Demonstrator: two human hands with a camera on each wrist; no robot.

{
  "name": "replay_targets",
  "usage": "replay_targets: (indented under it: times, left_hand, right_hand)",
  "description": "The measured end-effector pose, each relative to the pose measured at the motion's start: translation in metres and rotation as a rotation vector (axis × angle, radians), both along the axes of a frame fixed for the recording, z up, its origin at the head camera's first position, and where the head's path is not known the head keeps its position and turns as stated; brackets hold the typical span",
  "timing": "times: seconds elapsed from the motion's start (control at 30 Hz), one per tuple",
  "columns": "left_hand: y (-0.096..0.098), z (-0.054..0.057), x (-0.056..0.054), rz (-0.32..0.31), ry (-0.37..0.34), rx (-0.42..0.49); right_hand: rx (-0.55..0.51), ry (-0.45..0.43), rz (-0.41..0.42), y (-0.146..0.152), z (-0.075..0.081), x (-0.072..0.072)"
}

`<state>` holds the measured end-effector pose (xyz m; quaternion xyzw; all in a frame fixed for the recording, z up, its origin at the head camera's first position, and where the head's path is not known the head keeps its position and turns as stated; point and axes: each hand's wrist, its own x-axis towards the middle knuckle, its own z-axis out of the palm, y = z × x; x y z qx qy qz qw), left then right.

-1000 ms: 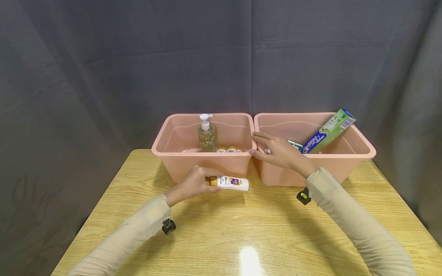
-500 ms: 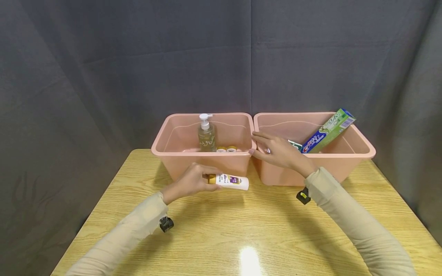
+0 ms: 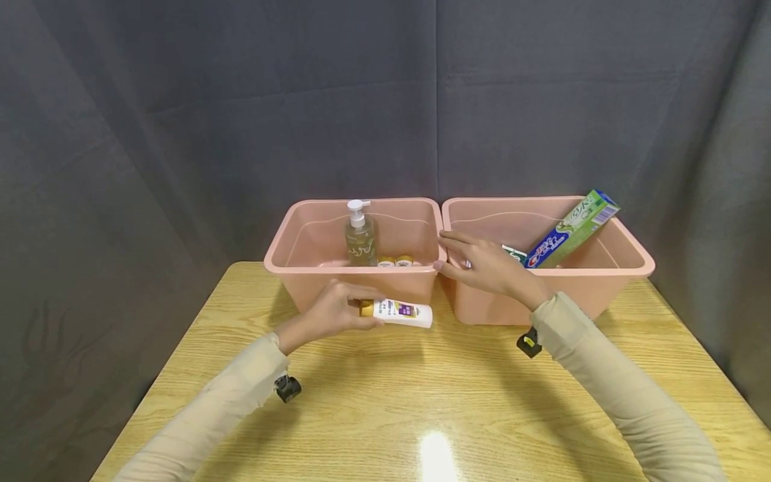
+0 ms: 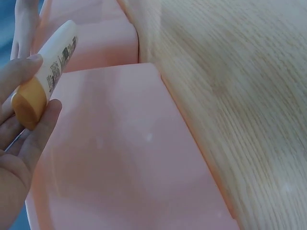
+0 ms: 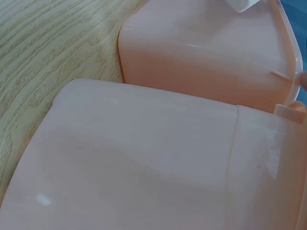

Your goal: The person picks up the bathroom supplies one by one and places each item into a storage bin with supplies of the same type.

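My left hand (image 3: 330, 310) pinches a small white bottle (image 3: 403, 312) by its gold cap (image 4: 29, 103). The bottle lies sideways in front of the left pink bin (image 3: 355, 270), its white end pointing right and its purple label showing. In the left wrist view, fingers and thumb lie on either side of the cap. My right hand (image 3: 490, 264) rests over the near left corner of the right pink bin (image 3: 578, 273), fingertips at the two bins' adjoining rims. Only a sliver of fingertip shows in the right wrist view.
A pump bottle (image 3: 360, 244) stands in the left bin beside two gold-capped containers (image 3: 403, 261). A green and blue toothpaste box (image 3: 572, 231) leans in the right bin, next to a dark green package (image 3: 515, 253). A wooden table (image 3: 385, 402) supports both bins.
My left hand has risen slightly with the bottle and shifted a little to the left. The right hand has stayed in place at the rims.
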<state>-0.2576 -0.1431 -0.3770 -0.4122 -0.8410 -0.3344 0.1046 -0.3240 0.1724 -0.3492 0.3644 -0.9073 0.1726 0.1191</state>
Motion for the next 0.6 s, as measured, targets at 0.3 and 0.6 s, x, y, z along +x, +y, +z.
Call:
replay_targets:
  times: [0.3,0.6]
  left_hand:
    - [-0.002,0.009,0.001,0.024,0.019,0.005]
    - [-0.008,0.014,0.000,0.038,-0.006,0.048]
  right_hand:
    - [0.005,0.002,0.002,0.000,0.000,-0.001]
    - [0.001,0.012,0.006,0.000,-0.001,-0.001]
